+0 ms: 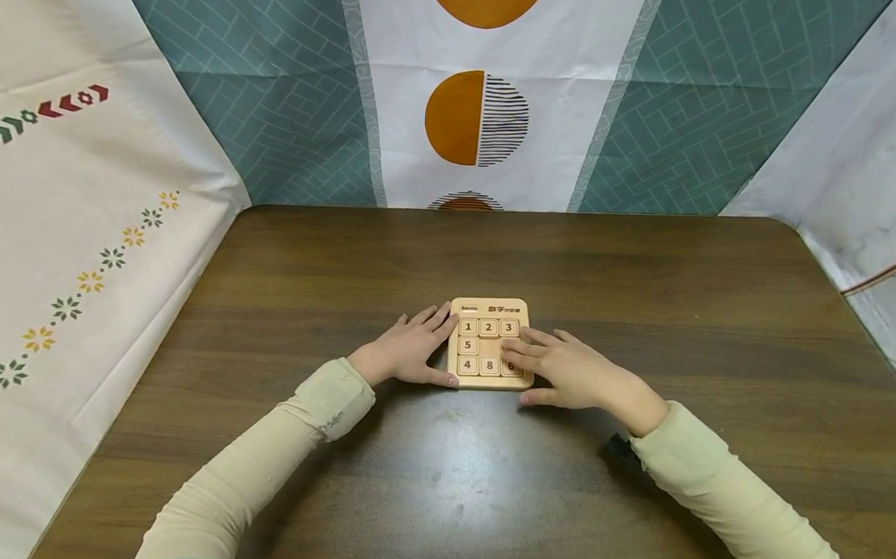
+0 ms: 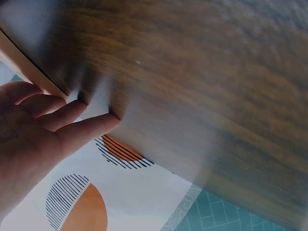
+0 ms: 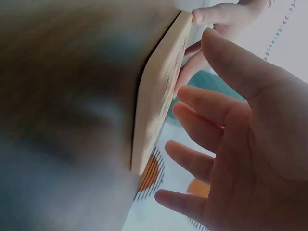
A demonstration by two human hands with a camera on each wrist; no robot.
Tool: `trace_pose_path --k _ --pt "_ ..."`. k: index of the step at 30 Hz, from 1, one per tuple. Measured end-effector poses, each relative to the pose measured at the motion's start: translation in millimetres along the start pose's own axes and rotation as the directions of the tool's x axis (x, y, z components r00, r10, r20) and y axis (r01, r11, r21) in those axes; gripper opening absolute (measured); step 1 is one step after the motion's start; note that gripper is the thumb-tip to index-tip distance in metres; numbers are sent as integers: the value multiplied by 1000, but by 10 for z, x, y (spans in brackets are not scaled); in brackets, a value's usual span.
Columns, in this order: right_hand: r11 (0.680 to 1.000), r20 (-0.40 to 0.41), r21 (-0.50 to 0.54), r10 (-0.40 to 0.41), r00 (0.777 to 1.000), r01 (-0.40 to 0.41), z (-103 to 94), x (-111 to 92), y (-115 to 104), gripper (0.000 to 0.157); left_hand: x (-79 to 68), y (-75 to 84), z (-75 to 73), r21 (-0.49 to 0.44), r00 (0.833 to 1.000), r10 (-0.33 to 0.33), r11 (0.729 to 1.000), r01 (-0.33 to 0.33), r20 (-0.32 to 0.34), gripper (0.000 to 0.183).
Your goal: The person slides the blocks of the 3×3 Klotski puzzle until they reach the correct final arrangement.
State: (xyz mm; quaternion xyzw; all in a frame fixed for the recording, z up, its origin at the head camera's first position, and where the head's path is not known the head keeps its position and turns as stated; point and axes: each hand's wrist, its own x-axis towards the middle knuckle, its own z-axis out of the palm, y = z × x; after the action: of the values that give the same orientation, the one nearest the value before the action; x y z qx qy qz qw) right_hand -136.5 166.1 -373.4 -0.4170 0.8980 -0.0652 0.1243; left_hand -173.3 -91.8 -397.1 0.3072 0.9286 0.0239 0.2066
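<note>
A square wooden number slide puzzle lies flat on the table. Its top row reads 1, 2, 3; 5 is at the middle left, beside a bare gap in the centre, and 4, 8, 6 form the bottom row. Fingers hide the middle-right tile. My left hand rests along the puzzle's left edge, fingers extended and thumb at the lower-left corner. My right hand reaches over the right side, its fingertips on the right-column tiles and its thumb near the lower-right corner. The right wrist view shows the puzzle's side beyond those spread fingers.
The brown wooden table extends around the puzzle. A patterned cloth hangs behind its far edge, and a white cloth covers the left side. Below the right wrist is a small black object.
</note>
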Motion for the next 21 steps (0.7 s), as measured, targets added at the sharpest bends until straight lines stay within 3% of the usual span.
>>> trace_pose_path --k 10,21 --pt "1000 59 -25 -6 998 7 23 332 -117 69 -12 0 -11 -5 1000 -7 1000 8 16 100" --pt "1000 65 -16 20 998 -19 6 202 27 70 11 10 -12 -9 1000 -4 1000 4 3 100"
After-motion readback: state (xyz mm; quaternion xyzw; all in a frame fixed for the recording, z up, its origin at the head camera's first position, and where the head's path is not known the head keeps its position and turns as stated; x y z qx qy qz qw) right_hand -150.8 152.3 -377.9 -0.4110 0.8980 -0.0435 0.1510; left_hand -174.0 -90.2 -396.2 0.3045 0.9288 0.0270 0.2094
